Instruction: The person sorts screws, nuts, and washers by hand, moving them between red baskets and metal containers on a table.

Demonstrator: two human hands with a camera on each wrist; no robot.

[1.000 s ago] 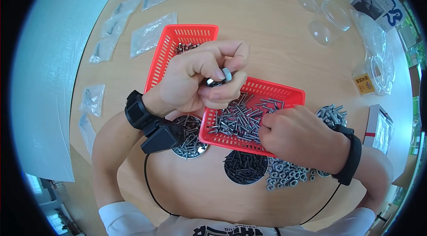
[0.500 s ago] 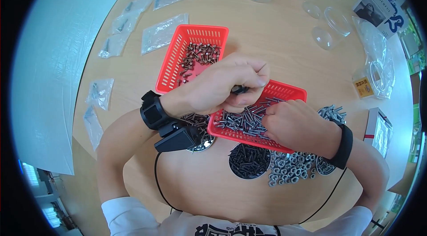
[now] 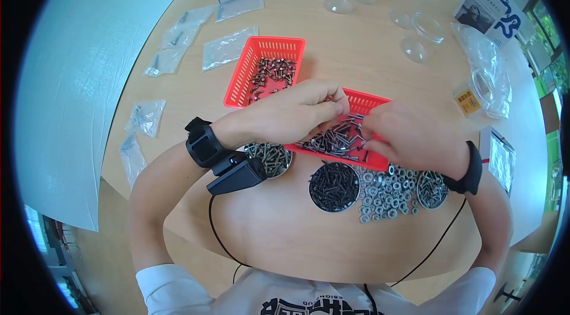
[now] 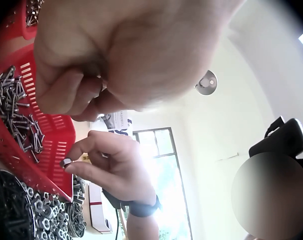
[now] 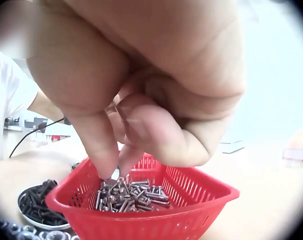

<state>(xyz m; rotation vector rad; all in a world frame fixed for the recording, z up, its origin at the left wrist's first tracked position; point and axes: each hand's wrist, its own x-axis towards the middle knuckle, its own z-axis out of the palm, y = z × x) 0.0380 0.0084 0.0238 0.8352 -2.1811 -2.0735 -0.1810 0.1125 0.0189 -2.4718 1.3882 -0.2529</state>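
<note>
My left hand (image 3: 294, 112) is curled above the left part of a red basket (image 3: 377, 165) of silver screws (image 3: 335, 141). A glint of metal (image 4: 101, 87) shows between its fingers in the left wrist view; most of that piece is hidden. Over the basket's right part, my right hand (image 3: 409, 137) pinches a small silver piece (image 4: 67, 162) between thumb and forefinger. The right wrist view shows this piece (image 5: 115, 174) at the fingertips, just above the screws; whether it is a nut or a screw head, I cannot tell.
Behind stands another red basket (image 3: 236, 80) of short bolts. Nearer me are dishes of black screws (image 3: 334, 187) and silver screws (image 3: 270, 159), with loose nuts (image 3: 386, 193) beside them. Plastic bags (image 3: 228, 48) lie back left; clear containers (image 3: 415, 49) stand back right.
The left hand has turned over, hiding the shiny piece that showed in it before. The right hand has risen from among the screws, and its thumb and forefinger now extend. The head view has shifted.
</note>
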